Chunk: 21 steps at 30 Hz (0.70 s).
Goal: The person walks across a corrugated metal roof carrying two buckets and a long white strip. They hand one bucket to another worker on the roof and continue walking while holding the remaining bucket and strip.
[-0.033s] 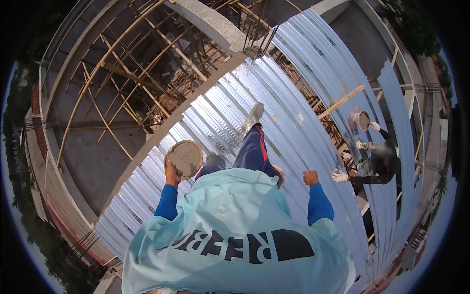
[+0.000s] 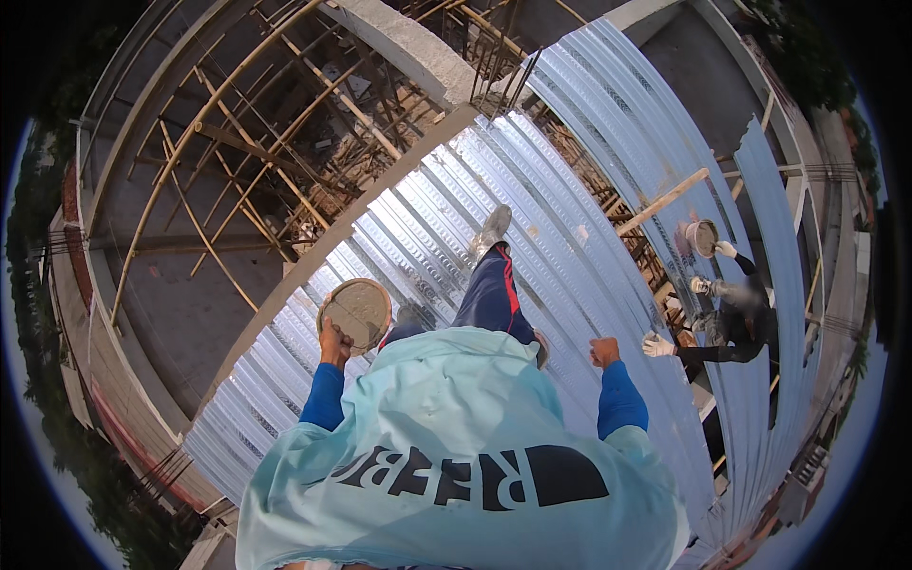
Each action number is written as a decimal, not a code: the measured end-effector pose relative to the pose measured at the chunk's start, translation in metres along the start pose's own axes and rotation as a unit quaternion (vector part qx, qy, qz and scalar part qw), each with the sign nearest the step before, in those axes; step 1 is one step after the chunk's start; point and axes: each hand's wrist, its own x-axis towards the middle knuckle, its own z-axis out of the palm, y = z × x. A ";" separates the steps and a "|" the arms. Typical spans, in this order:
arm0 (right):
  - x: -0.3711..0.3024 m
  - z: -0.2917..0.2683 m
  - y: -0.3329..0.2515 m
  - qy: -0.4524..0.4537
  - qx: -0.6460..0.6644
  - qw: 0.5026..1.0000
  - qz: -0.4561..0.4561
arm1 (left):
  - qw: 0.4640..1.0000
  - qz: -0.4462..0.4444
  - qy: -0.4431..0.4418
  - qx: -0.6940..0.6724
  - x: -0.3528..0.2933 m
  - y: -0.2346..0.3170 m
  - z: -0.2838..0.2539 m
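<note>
My left hand (image 2: 335, 344) is closed on the near left rim of a round pan (image 2: 387, 309) that holds wet grey concrete. The pan is at about waist height, above ribbed metal decking, and looks nearly level; its underside is hidden. Out to my right, my right hand (image 2: 603, 352) is curled into a fist above the decking, with nothing visible in it. One of my boots (image 2: 494, 226), smeared grey, is planted ahead on the metal decking (image 2: 570, 247). My other foot is mostly hidden by the pan and my shirt.
Left of the decking edge, bamboo scaffolding (image 2: 199, 123) stands over a deep opening. Rebar (image 2: 503, 90) sticks up by a concrete beam (image 2: 408, 47) ahead. At right, a gloved co-worker (image 2: 746, 318) holds another bucket (image 2: 702, 237) near a gap crossed by a wooden plank (image 2: 663, 200).
The pan and both my hands have shifted very slightly toward me. My grip on the rim is the same.
</note>
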 end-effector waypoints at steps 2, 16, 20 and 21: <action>0.038 -0.038 -0.015 -0.002 -0.043 0.998 0.042 | 0.998 -0.011 0.053 -0.030 0.008 -0.012 0.019; 0.283 -0.099 -0.606 0.045 -0.200 0.860 -0.468 | 0.919 -0.105 0.209 -0.319 -0.113 -0.047 0.181; 0.210 -0.023 -0.751 -0.088 -0.252 0.780 -0.566 | 0.903 -0.131 0.196 -0.360 -0.103 -0.067 0.232; 0.193 -0.007 -0.773 -0.100 -0.275 0.747 -0.597 | 0.891 -0.152 0.211 -0.371 -0.103 -0.064 0.249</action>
